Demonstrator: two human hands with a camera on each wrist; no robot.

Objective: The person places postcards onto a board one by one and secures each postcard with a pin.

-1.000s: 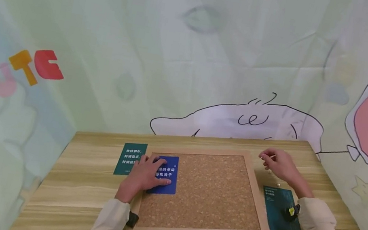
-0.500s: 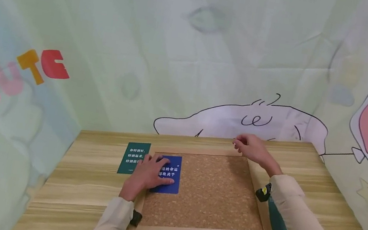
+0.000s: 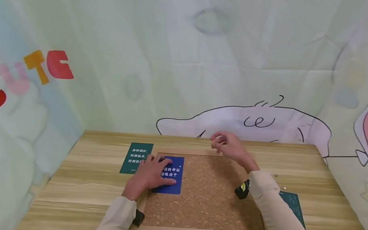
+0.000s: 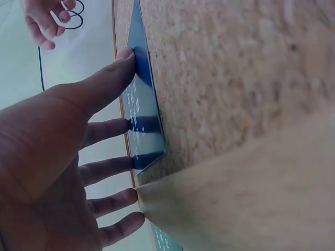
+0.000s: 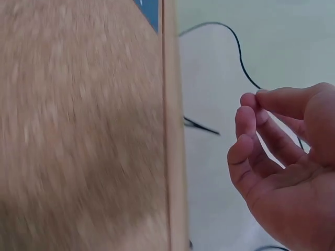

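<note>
A blue card with white lettering (image 3: 177, 164) lies at the upper left of the wood-framed cork board (image 3: 205, 213). My left hand (image 3: 150, 173) rests on the card with spread fingers and touches it with thumb and fingertips; the palm hides part of the lettering. Above the board's far edge, my right hand (image 3: 232, 146) is raised with thumb and index fingertips pinched together. In the right wrist view the fingertips (image 5: 251, 99) hide what is between them.
A green card with white lettering (image 3: 132, 159) lies left of the board, partly behind my left hand. A dark teal card (image 3: 297, 207) lies to the right, partly under my right sleeve. Small clear bits (image 3: 284, 188) sit near it. A printed curtain (image 3: 138, 41) hangs behind the table.
My right hand has moved left from beside the board to above its far edge, with a tiny pale object showing at its fingertips earlier. My left hand has stayed on the blue card.
</note>
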